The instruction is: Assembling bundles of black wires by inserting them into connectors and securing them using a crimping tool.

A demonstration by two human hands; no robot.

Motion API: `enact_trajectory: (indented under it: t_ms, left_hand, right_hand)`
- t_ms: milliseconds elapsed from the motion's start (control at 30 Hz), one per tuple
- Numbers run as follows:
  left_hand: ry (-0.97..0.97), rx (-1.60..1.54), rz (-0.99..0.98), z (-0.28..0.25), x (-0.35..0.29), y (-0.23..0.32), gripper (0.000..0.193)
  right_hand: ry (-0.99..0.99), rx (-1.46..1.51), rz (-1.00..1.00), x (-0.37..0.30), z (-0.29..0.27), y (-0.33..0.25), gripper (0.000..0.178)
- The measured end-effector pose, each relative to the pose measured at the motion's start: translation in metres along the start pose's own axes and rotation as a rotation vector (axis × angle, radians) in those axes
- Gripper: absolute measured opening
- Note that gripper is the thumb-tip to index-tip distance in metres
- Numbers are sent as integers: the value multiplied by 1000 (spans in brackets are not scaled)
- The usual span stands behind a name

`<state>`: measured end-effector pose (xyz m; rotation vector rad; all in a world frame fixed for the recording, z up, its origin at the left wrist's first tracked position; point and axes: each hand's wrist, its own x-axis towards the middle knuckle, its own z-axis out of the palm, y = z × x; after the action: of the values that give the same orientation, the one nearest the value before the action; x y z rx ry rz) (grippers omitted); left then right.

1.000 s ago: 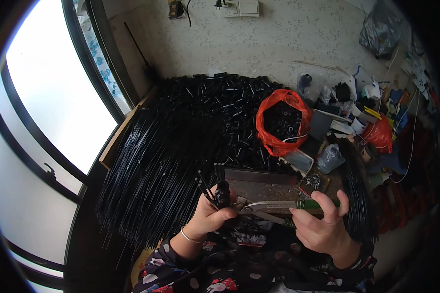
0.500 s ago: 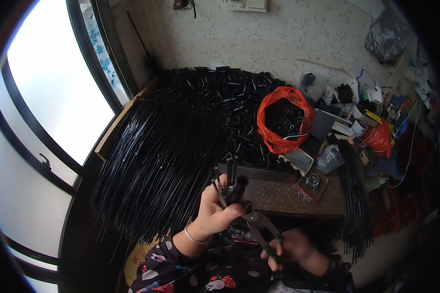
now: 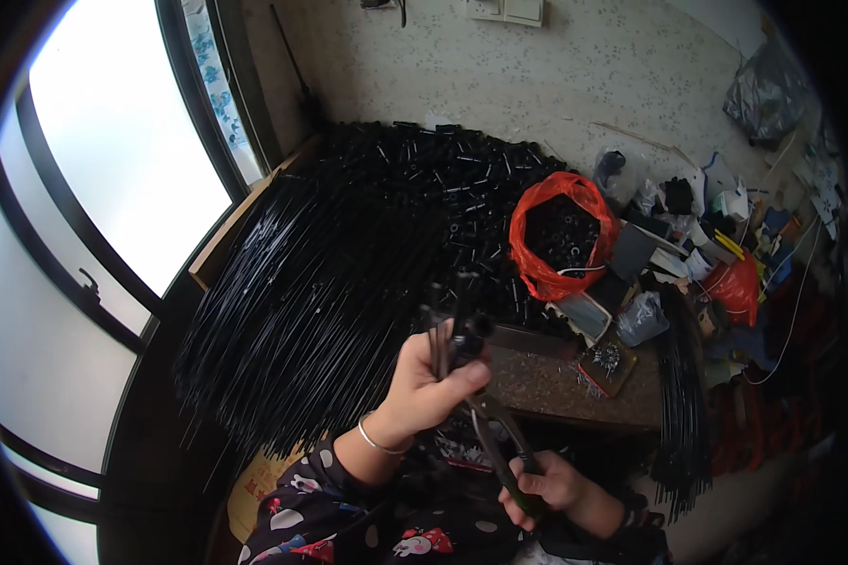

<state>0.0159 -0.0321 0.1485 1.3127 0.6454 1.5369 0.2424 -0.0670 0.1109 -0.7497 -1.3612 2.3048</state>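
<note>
Somewhat blurred black tube [image 3: 468, 341] and rods [image 3: 439, 343], left grip [image 3: 426, 391] clasping both, right grip [image 3: 554, 484] around green-handled pliers [image 3: 486, 439]

From the wearer's head, the lone fisheye view looks down and forward, close above the left hand [image 3: 429, 391] and right hand [image 3: 554, 490], both nearer than the red bag [image 3: 530, 264]; the wall [image 3: 499, 80] spans beyond that bag, the window [image 3: 113, 151] left of it.

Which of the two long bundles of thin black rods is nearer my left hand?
The wide bundle on the left, fanned out beside your left hand. The narrow bundle lies farther off, right of your right hand.
</note>
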Motion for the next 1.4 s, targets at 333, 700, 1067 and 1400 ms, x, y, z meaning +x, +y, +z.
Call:
enact_trajectory:
  t_ms: [333, 700, 1067, 1400]
  left_hand:
    - [114, 105, -37, -5, -2, -8, 81]
    - [19, 189, -7, -4, 4, -7, 72]
    - [-45, 267, -39, -5, 2, -18, 51]
    - [-19, 246, -223, 27, 11, -38, 30]
  right_hand:
    - [526, -1355, -750, 3, -7, -18, 35]
    - [799, -1429, -834, 21, -16, -4, 56]
    - [35, -98, -165, 8, 3, 11, 46]
    - [149, 32, -98, 7, -5, 65, 12]
